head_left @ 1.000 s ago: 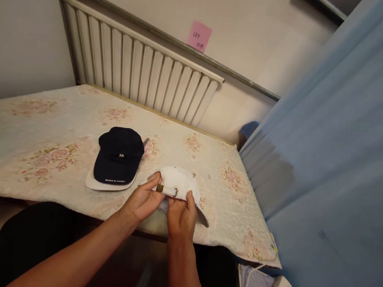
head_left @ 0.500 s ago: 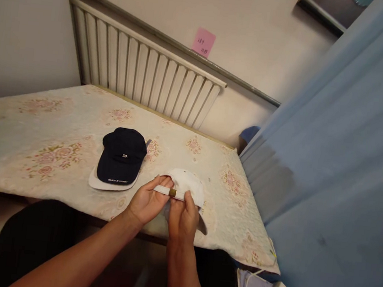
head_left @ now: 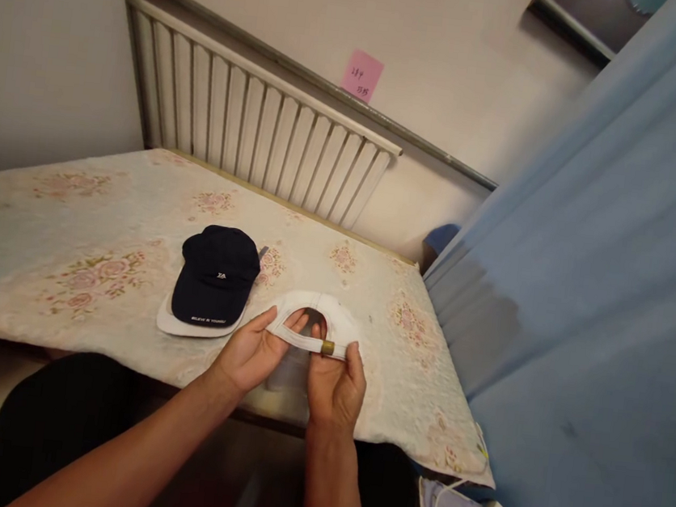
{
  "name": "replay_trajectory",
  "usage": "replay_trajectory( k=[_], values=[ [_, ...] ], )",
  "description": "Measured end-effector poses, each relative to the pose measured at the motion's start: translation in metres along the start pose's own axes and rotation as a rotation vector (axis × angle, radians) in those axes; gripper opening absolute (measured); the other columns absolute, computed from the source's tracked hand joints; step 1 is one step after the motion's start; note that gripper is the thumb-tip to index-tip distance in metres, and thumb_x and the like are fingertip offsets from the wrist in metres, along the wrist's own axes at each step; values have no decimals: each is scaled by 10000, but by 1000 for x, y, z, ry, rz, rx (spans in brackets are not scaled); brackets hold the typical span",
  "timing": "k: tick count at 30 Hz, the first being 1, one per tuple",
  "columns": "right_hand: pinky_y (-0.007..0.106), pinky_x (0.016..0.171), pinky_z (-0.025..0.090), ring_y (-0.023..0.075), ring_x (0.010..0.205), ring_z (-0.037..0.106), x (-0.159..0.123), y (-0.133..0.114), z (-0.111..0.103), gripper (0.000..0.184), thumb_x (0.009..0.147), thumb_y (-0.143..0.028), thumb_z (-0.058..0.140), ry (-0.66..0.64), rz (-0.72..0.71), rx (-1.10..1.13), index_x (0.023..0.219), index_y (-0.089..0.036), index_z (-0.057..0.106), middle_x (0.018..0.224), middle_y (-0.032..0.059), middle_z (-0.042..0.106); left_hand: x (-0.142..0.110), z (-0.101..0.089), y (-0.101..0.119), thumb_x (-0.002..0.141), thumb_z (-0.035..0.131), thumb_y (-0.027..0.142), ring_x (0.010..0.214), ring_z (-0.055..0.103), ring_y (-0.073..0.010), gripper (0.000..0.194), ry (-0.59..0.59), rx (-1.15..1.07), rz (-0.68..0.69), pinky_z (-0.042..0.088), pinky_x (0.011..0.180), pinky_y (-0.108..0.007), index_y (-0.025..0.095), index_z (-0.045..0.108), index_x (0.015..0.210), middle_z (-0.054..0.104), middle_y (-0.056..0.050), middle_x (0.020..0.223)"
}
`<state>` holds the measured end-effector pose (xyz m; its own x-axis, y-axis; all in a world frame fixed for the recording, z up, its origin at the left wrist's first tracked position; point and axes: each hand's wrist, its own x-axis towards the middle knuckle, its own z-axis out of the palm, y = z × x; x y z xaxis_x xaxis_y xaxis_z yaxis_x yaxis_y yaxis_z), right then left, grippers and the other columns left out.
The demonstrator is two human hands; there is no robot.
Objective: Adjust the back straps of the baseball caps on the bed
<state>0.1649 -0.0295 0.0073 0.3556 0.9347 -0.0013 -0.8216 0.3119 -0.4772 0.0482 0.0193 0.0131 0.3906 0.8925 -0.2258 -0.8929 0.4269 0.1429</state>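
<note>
The back of the white cap [head_left: 340, 316] has come round to face me, and its rear opening, which was mostly folded out of sight a moment ago, now shows as a rounded gap above the strap [head_left: 299, 339]. My hands have drawn further apart: the left hand [head_left: 253, 351] is about where it was, and the right hand [head_left: 336, 385] has shifted outward. The brass-coloured buckle [head_left: 327, 348], nearer my left hand earlier, now sits close to my right thumb.

Both my hands are lightly closed on the cap, one at each end of the strap, thumbs on the near side and some fingertips showing in the opening. I judge that this spread leaves the strap and buckle easy to see and reach, though I can't tell whether the strap's fit has altered.

I'm holding the white cap just over the near edge of the table [head_left: 152, 220], on its flowered cloth side. To its left, the dark cap [head_left: 217, 272] rests on a pale brim [head_left: 183, 325], where it also lay before.
</note>
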Motion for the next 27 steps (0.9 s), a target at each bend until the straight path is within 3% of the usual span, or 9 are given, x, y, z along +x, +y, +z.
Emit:
replay_trajectory(
  k=[5, 9, 14, 18, 22, 24, 27],
  values=[
    [503, 1084, 366, 225, 1176, 575, 1, 0, -1, 335, 866, -247, 527, 16, 44, -44, 1186, -162, 575, 1250, 103, 626, -2, -2, -2, 940, 370, 126, 985, 679, -229, 434, 8, -7, -11, 562, 883, -344, 69, 407, 1369, 703, -178, 1050],
    [505, 1090, 358, 214, 1168, 579, 5, -8, -7, 259, 867, -237, 526, 17, 41, -57, 1099, -164, 615, 1198, 89, 659, -1, -2, 2, 959, 369, 213, 1008, 668, -256, 434, -5, -61, -18, 563, 882, -399, 45, 412, 1357, 706, -184, 1047],
    [481, 1082, 376, 204, 1158, 586, 8, -14, -4, 246, 898, -265, 481, 21, 62, -18, 1072, -167, 623, 1195, 80, 660, -3, 11, 1, 960, 357, 181, 1003, 670, -235, 396, -61, -28, 18, 539, 927, -403, 76, 473, 1323, 711, -155, 1056],
    [484, 1090, 356, 225, 1211, 543, 6, -9, 3, 365, 878, -405, 525, -45, -14, 4, 1161, -183, 587, 1271, 99, 609, -6, 21, -6, 935, 404, 131, 1040, 653, -229, 372, -149, 51, 41, 512, 967, -388, 116, 531, 1284, 701, -132, 1098],
    [482, 1100, 328, 246, 1279, 472, -1, 9, 2, 569, 800, -563, 564, -173, -50, -85, 1230, -190, 548, 1362, 125, 527, -1, 15, -16, 934, 404, 133, 1028, 657, -223, 356, -130, 95, 30, 502, 973, -393, 115, 553, 1257, 703, -129, 1082],
    [466, 1097, 329, 245, 1276, 474, -5, 20, -3, 598, 762, -520, 630, -191, -50, -149, 1248, -187, 532, 1371, 121, 518, 2, 10, -21, 938, 406, 150, 1025, 656, -223, 338, -121, 118, 14, 496, 973, -383, 98, 573, 1227, 705, -132, 1068],
    [426, 1084, 345, 227, 1207, 539, -9, 31, -12, 584, 715, -333, 723, -119, -54, -316, 1241, -162, 535, 1303, 114, 579, 3, 4, -30, 920, 451, 150, 1017, 657, -226, 297, -108, 189, 14, 490, 959, -341, 68, 620, 1151, 712, -136, 1035]
  ],
)
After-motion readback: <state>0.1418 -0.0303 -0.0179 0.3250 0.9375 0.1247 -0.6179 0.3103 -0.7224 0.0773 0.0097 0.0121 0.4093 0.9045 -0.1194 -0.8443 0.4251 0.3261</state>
